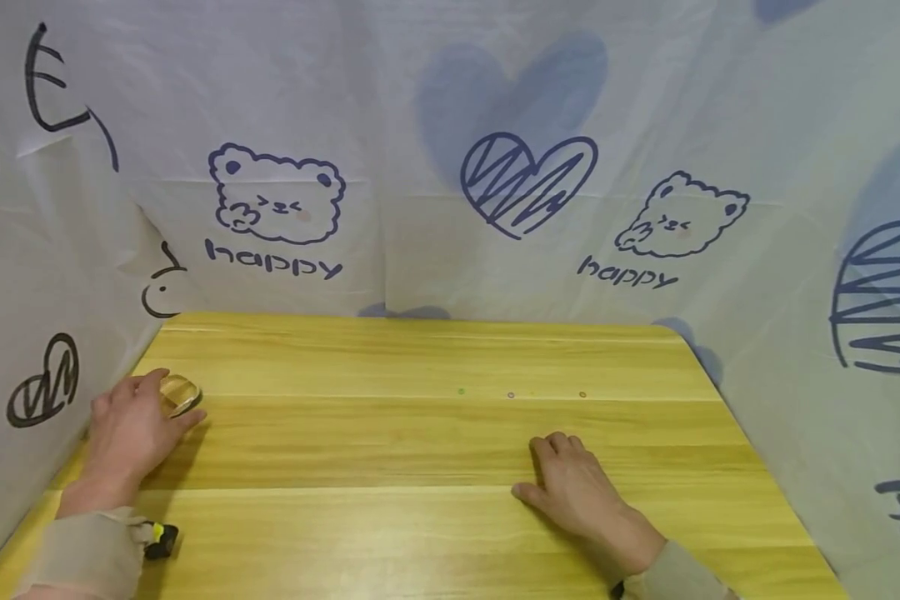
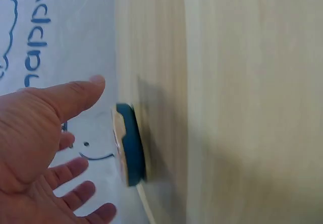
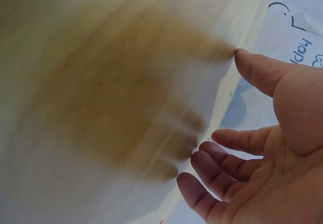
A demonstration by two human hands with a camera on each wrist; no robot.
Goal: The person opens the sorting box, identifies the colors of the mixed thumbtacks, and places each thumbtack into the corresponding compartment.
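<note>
On the left part of the table, a small rounded object (image 1: 181, 395) has a shiny gold top. Its teal side (image 2: 133, 148) shows in the left wrist view, between pale edges. My left hand (image 1: 131, 429) reaches around it with thumb and fingers spread; in the left wrist view the thumb stands apart from it. Further right, my right hand (image 1: 577, 487) rests low over the wooden table (image 1: 345, 450), fingers loosely bent and holding nothing. The right wrist view shows its fingertips (image 3: 189, 188) right at the table surface.
Three tiny rings lie in a row beyond the right hand: a green one (image 1: 461, 392), a purple one (image 1: 511, 395) and an orange one (image 1: 582, 395). White cloth (image 1: 420, 267) with drawn bears and hearts hangs behind the table and along both sides.
</note>
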